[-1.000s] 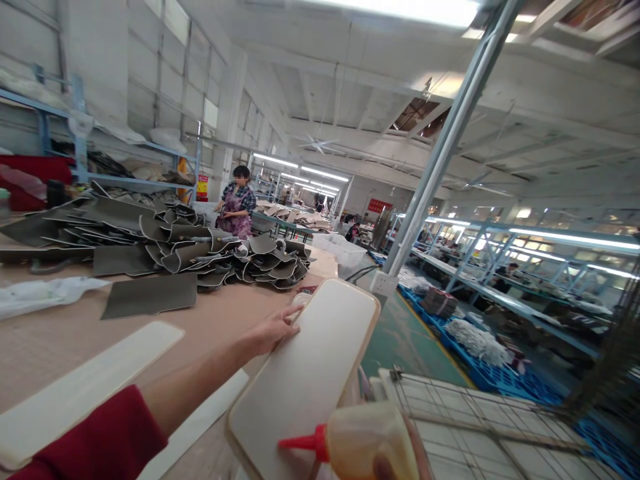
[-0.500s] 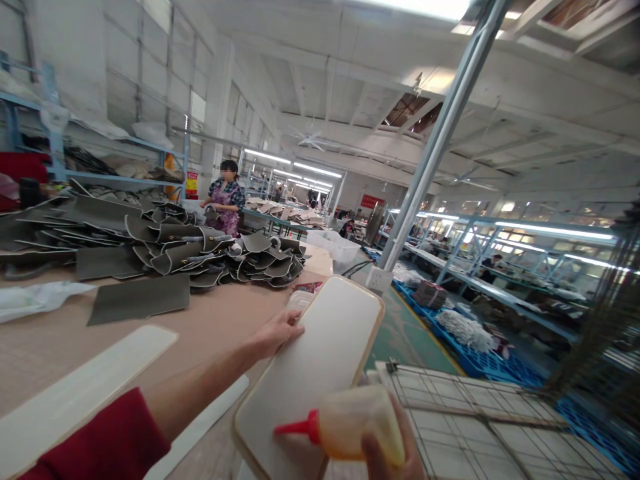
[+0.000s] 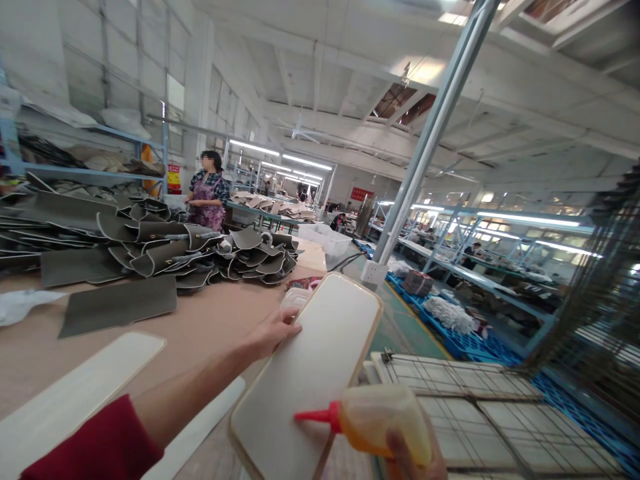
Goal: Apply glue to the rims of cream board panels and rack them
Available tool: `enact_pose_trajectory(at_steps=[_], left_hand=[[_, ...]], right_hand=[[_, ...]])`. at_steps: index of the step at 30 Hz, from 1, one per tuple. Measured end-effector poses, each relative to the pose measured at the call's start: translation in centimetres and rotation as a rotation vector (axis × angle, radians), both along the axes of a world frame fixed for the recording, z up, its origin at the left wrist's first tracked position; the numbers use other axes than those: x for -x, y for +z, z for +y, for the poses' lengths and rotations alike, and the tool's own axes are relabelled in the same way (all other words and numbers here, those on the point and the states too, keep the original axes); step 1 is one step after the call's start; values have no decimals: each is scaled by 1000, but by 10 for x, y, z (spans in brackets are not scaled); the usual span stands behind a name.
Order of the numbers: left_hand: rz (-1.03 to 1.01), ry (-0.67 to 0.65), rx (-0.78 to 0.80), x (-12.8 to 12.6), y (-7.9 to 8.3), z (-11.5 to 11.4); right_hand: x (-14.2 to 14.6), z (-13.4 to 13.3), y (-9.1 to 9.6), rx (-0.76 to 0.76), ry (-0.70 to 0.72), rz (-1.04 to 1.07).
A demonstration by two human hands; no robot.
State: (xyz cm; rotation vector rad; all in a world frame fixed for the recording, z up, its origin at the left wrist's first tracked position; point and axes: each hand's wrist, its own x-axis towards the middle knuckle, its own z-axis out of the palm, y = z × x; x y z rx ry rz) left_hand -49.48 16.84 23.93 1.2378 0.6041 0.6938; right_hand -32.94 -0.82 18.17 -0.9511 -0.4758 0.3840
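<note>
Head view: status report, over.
Left hand grips white panel at its edge. Right hand holds glue bottle, red nozzle over panel. Wire rack close at right.

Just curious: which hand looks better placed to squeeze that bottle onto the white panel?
Probably the right hand: it grips the bottle, red nozzle over the white panel; the left hand holds its edge.

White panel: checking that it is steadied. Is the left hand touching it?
Touching. The head view shows the left hand lying on the white panel at its left edge, with no gap between them.
</note>
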Motion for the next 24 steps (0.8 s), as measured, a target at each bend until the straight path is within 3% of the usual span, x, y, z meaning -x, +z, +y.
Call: enact_pose_trajectory(at_steps=[5,7,9,12,14,16,19,24], left_hand=[[2,-82,47,-5,3,-3],[4,-96,60,-9,4,-4],[20,-86,67,-14,3,-3],[30,-90,35,-23,-1,-4],[28,-127,12,-31,-1,-10],[26,-179,11,-40,1,-20],[34,-233,44,-58,5,-36],[63,-210,65,-101,2,-59]], right_hand=[[-46,10,36,-183,-222,13],[-47,6,27,-160,-194,16],[-34,-4,4,-83,-91,46],[-20,-23,-20,142,24,17],[-30,-30,-14,116,-79,26],[-51,-34,4,-66,-213,48],[-76,-43,20,-114,-249,27],[-81,-74,-1,21,-167,89]])
